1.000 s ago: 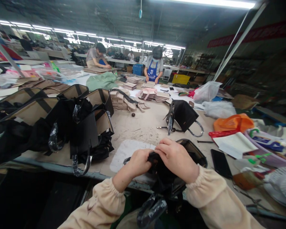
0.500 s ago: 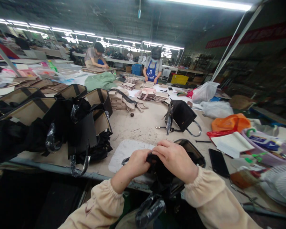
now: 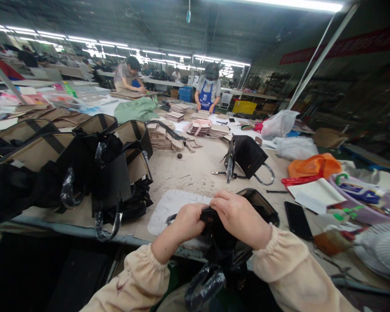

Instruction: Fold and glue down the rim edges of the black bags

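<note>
A black handbag [image 3: 227, 247] with a beige lining lies tilted at the table's front edge. My left hand [image 3: 187, 221] is closed on the left part of its edge, thumb and fingers pinching the black material. My right hand [image 3: 240, 219] curls over the same edge from the right, its fingertips close to the left hand. What lies directly under the fingers is hidden. One plastic-wrapped handle [image 3: 205, 286] hangs down below the table edge. Behind the left hand, a white sheet [image 3: 169, 208] lies on the table.
Several black handbags [image 3: 110, 186] crowd the left side; another black bag [image 3: 248, 156] stands ahead. To the right are a phone [image 3: 298, 220], a purple basket [image 3: 370, 208], a bottle of amber liquid [image 3: 331, 242] and a white fan [image 3: 383, 249]. Two people [image 3: 208, 89] work across the table.
Both hands stay on the bag's edge. The right fingers have shifted very slightly, and the whole view has moved a little.
</note>
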### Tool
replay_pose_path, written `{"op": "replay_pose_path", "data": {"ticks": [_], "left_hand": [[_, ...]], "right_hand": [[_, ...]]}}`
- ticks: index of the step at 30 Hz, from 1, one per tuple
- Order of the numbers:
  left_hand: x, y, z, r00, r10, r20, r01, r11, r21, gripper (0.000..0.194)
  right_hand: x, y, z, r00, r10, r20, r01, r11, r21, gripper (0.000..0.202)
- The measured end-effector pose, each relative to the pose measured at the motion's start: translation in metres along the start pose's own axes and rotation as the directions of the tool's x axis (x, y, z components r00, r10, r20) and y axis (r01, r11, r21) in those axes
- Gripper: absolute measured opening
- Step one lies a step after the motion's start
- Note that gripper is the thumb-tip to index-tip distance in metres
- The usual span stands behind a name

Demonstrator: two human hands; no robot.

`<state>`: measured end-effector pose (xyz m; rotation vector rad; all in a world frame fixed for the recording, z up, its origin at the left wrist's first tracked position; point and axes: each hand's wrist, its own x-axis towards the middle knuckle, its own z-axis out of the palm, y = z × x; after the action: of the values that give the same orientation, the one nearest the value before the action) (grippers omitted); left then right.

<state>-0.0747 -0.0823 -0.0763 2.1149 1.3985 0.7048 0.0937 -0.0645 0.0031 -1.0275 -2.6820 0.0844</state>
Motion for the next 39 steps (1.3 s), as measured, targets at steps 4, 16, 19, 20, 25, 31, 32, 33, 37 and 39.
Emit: {"op": "replay_pose_path", "data": {"ticks": [4,16,19,20,25,31,32,33,37,39], "left_hand": [[0.0,0.001,-0.002,1.0,-0.014,0.003,0.014,1.0,-0.014,0.026],[-0.001,0.0,0.005,0.999,-0.006,-0.032,0.007,1.0,0.026,0.027],[-0.002,0.001,0.003,1.0,0.006,-0.022,-0.005,1.0,0.013,0.024],[-0.002,0.001,0.002,1.0,0.0,-0.021,0.0,1.0,0.008,0.023],[-0.002,0.0,-0.001,1.0,-0.021,-0.01,0.021,1.0,-0.013,0.019],[0.0,-0.001,0.0,1.0,-0.015,-0.015,0.015,1.0,-0.003,0.019],[0.0,-0.001,0.001,1.0,-0.013,-0.018,0.013,1.0,0.002,0.019],[0.0,0.0,0.001,1.0,-0.011,-0.021,0.011,1.0,0.006,0.018],[-0.001,0.002,0.001,1.0,-0.013,-0.027,0.014,1.0,0.015,0.016],[-0.001,0.002,0.0,1.0,-0.013,-0.023,0.013,1.0,0.004,0.015]], "right_hand": [[-0.004,0.002,0.002,0.997,0.039,-0.071,-0.036,0.999,0.039,0.024],[0.001,-0.015,0.002,0.992,0.115,-0.051,-0.115,0.993,-0.009,0.025],[0.001,-0.013,0.0,0.992,0.116,-0.051,-0.117,0.993,-0.033,0.024],[-0.001,-0.01,-0.001,0.99,0.121,-0.068,-0.123,0.992,-0.03,0.023],[-0.021,0.009,-0.003,0.972,0.118,-0.205,-0.088,0.985,0.151,0.02],[-0.031,0.009,0.003,0.991,0.049,-0.121,-0.03,0.988,0.154,0.022],[-0.03,0.007,0.004,0.992,0.046,-0.116,-0.031,0.991,0.128,0.022],[-0.029,0.006,0.005,0.993,0.037,-0.115,-0.025,0.995,0.101,0.021],[-0.025,0.004,0.007,0.993,-0.005,-0.117,0.003,1.0,-0.015,0.016],[-0.025,0.005,0.008,0.992,0.001,-0.129,-0.005,0.999,-0.033,0.016]]}}
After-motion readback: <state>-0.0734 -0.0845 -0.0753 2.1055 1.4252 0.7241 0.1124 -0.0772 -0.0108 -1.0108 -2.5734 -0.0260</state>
